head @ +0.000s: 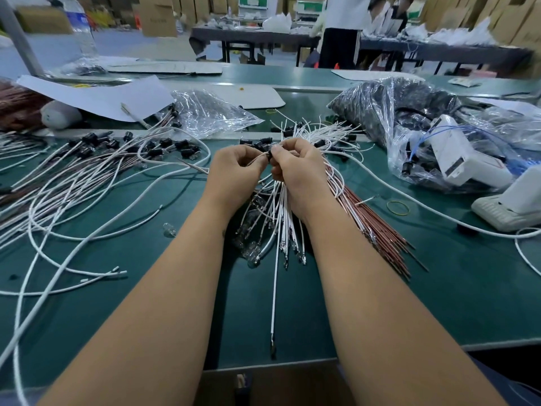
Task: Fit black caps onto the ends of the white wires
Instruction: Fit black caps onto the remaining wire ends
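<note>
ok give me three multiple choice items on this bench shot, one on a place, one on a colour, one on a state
1. Where does the yellow rubber band lie?
A. right of the hands
B. on the white paper
C. inside a bag

2. What colour is the bench mat?
A. grey
B. green
C. red

3. What are the left hand and right hand doing?
A. resting flat
B. pinching a black cap and white wire
C. hanging idle

Answers: 1 A, it lies on the mat beside the red-brown wires; 2 B, green all over; 3 B, fingertips meet around the cap.
</note>
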